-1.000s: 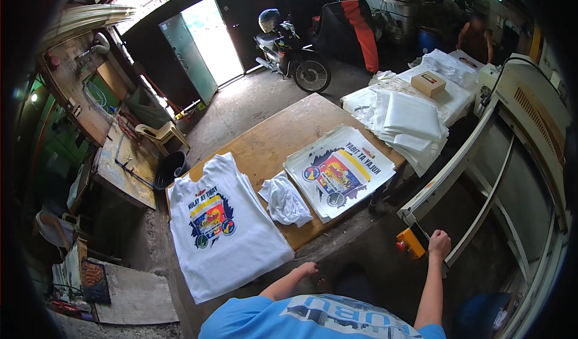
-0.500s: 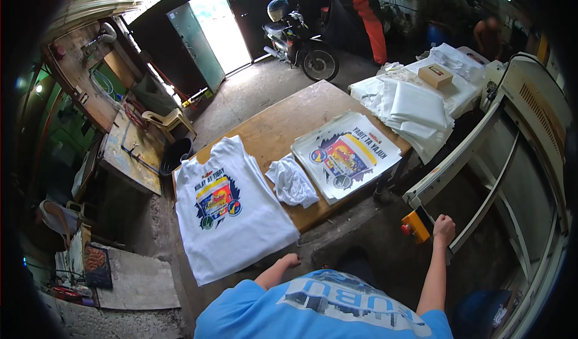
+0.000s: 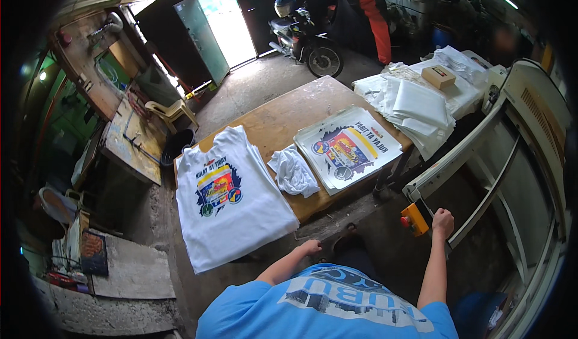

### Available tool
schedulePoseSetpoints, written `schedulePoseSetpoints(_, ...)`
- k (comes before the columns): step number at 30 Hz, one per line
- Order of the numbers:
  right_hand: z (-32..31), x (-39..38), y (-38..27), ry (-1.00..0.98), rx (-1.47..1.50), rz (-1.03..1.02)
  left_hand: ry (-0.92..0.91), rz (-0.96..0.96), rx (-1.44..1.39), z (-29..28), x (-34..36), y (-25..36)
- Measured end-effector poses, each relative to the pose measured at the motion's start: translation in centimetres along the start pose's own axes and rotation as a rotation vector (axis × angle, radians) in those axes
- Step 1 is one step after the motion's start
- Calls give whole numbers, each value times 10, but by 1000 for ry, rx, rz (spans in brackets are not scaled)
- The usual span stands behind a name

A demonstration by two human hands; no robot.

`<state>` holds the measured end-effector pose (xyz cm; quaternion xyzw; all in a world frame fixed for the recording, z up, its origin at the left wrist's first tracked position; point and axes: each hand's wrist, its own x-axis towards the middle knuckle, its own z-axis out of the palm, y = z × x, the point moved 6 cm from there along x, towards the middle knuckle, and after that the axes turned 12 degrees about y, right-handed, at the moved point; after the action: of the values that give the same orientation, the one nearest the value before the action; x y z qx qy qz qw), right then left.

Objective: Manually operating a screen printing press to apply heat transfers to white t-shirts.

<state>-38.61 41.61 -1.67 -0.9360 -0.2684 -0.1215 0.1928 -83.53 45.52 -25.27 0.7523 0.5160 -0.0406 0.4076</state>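
Wearing blue shirt (image 3: 337, 303), near centre. Gripping front bar (image 3: 448, 248) of pale machine frame (image 3: 445, 165), near right, with right hand (image 3: 443, 220), fingers curled; kept there, just beside orange control box (image 3: 416, 219). Swung left hand (image 3: 310, 247) slightly right since half a second ago; hanging near table edge, touching nothing visible, finger pose too small to tell. Reads as holding on at machine only, with nothing on table (image 3: 271, 117) being handled. Left unchanged, farther on: white printed shirts (image 3: 235, 218) left, crumpled white cloth (image 3: 294, 171) between, printed sheets (image 3: 349, 152) right. Past those, white sheets (image 3: 415, 102) right; motorcycle (image 3: 295, 41) far.
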Motion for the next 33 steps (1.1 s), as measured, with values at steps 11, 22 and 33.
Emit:
schedulePoseSetpoints(11, -2, -4, -6, 22, 11, -49, 49, -314, -59, 36, -67, -92)
schedulePoseSetpoints(22, -2, -5, -5, -3, 3, -45, 1237, -249, -94, -108, -86, -71)
schedulePoseSetpoints(33, 4, -5, 0, 36, 1, -41, 863, -406, 541, -121, -37, -38)
